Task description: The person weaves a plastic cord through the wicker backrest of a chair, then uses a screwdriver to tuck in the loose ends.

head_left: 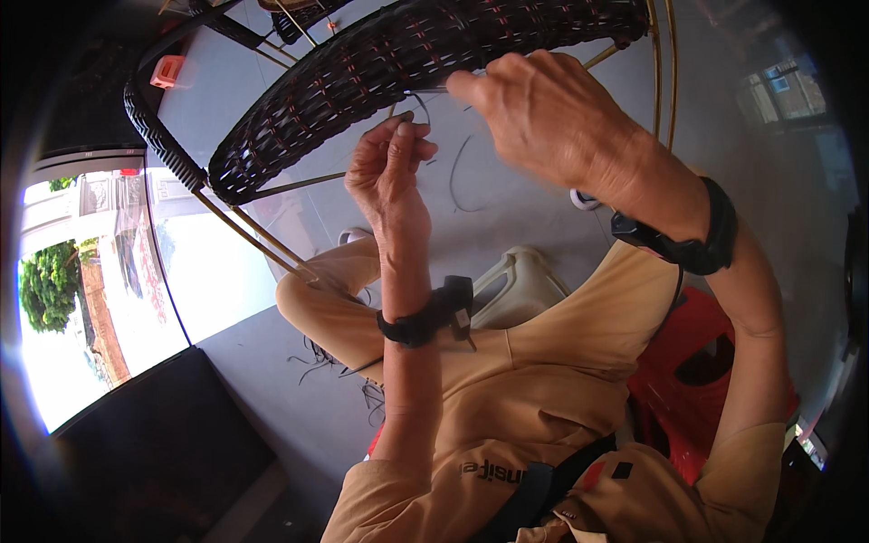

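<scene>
A dark brown woven wicker seat with reddish strands hangs across the top of the view on a gold metal frame. Just below its lower edge, my left hand pinches the end of a dark wicker strand between thumb and fingers. The strand curves up to the weave. My right hand is closed around a tool whose handle the fingers hide. Only its thin metal shaft shows, pointing left, with the tip at the wicker edge where the strand meets it.
A black-wrapped armrest rises at the left of the frame. One loose strand lies on the grey floor, and several more lie beside my leg. A cream plastic stool stands between my knees; a red plastic chair is at the right.
</scene>
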Motion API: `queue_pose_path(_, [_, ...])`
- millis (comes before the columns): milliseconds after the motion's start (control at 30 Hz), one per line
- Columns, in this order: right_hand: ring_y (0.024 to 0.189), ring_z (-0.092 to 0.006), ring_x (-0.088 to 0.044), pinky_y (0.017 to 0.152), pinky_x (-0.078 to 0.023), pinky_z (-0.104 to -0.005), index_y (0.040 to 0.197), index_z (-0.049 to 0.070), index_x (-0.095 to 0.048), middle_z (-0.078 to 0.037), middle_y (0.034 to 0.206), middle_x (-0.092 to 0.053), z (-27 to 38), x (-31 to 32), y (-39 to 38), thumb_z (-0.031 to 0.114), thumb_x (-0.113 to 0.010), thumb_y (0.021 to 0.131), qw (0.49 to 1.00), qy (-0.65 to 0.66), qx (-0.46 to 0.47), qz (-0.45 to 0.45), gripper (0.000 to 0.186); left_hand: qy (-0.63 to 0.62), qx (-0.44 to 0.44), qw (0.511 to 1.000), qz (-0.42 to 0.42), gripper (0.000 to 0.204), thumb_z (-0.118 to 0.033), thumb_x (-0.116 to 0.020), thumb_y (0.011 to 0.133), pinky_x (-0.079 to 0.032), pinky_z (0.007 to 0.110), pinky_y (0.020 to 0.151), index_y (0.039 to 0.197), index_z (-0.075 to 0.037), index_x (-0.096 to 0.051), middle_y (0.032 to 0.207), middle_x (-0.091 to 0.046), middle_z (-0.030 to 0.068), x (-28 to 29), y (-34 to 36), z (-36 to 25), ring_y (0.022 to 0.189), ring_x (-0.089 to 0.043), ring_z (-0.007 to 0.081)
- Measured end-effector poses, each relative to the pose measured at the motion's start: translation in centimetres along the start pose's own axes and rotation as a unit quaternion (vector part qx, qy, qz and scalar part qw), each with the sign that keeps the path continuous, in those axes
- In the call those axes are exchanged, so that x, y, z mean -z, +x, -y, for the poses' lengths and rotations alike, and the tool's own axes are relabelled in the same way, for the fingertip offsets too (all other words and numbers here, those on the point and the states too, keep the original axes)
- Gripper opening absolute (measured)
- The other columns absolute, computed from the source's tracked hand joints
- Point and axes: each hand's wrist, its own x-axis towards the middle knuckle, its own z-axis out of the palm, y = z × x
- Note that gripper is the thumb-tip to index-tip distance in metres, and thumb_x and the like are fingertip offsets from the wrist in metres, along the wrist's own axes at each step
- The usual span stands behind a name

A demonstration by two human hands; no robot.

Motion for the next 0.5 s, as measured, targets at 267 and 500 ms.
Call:
queue_pose_path(267, [0.039, -0.0041, -0.034, 0.036, -0.030, -0.0199, 0.092, 0.003, -0.064, 0.002, 0.051, -0.041, -4.1, -1.4, 1.2, 0.016, -0.048, 0.088, 0.812, 0.495, -0.165, 0.260, 0.020, 0.013, -0.007, 1.000, 0.009, 0.014, -0.008, -0.061, 0.084, -0.048, 0.024, 0.061, 0.095, 0.002, -0.062, 0.080, -0.065, 0.0104, 0.1, 0.2, -0.1, 0.062, -0.058, 0.0120])
queue_pose_path(500, [0.047, -0.0109, -0.052, 0.045, -0.042, -0.0251, 0.091, 0.003, -0.064, -0.003, 0.050, -0.049, -3.1, -2.4, 0.3, 0.013, -0.049, 0.088, 0.946, 0.311, -0.045, 0.085, 0.018, 0.013, 0.006, 1.000, 0.008, 0.015, -0.009, -0.062, 0.084, -0.048, 0.024, 0.061, 0.095, 0.002, -0.062, 0.080, -0.065, 0.0103, 0.2, 0.2, -0.1, 0.062, -0.059, 0.0122])
